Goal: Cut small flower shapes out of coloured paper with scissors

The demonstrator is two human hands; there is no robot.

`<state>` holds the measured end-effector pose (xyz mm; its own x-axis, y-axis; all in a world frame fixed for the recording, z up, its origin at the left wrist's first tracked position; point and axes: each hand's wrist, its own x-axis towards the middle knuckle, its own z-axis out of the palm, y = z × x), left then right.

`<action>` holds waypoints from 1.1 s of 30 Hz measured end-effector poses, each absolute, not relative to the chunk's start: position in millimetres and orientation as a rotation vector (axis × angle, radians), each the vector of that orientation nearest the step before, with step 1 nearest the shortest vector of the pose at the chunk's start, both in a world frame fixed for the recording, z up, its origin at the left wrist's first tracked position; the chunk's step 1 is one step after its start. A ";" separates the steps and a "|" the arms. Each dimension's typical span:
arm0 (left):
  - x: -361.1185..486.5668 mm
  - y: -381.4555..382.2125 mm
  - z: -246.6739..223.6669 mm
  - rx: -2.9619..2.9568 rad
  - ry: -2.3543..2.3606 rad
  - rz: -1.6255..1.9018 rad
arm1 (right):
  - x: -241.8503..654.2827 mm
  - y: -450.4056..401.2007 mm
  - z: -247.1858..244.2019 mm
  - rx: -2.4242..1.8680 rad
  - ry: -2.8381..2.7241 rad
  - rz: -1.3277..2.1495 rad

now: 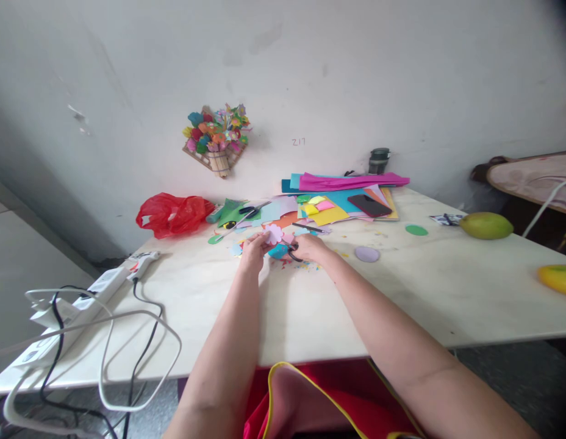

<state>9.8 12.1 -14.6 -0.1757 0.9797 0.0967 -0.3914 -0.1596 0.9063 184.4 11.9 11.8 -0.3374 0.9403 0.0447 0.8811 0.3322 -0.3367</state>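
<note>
A pale pink paper flower (274,235) with a scalloped edge is pinched in my left hand (254,249). My right hand (309,248) is closed round the dark handles of a pair of scissors (293,249), whose blades point toward the flower. Whether the blades touch the paper I cannot tell. Below and around both hands lie coloured paper scraps (278,251), a blue one among them, and tiny clippings on the table. A dark pen (310,228) rests just beyond my right hand.
Behind are coloured paper sheets (351,182), a phone (369,205) and a second pair of scissors (249,211). A red plastic bag (173,214) sits back left, a power strip (82,314) with looping cables at left. Mangoes (487,225) and a lilac paper disc (367,254) lie right.
</note>
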 end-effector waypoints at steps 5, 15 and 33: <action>9.8 12.2 -15.2 0.923 0.933 1.567 | 184.3 11.2 11.6 -1.629 -2.375 0.407; 9.9 10.9 -14.3 0.931 0.961 1.537 | 177.0 0.5 19.2 -1.731 -2.453 0.208; 12.2 9.3 -11.8 0.938 0.971 1.512 | 184.0 15.1 14.2 -1.018 -1.644 1.279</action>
<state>12.2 9.3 -11.8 -0.1323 0.9889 0.0673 -0.3505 -0.1102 0.9301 184.0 15.1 14.2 -0.3560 0.9277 0.1128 0.1184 0.1645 -0.9792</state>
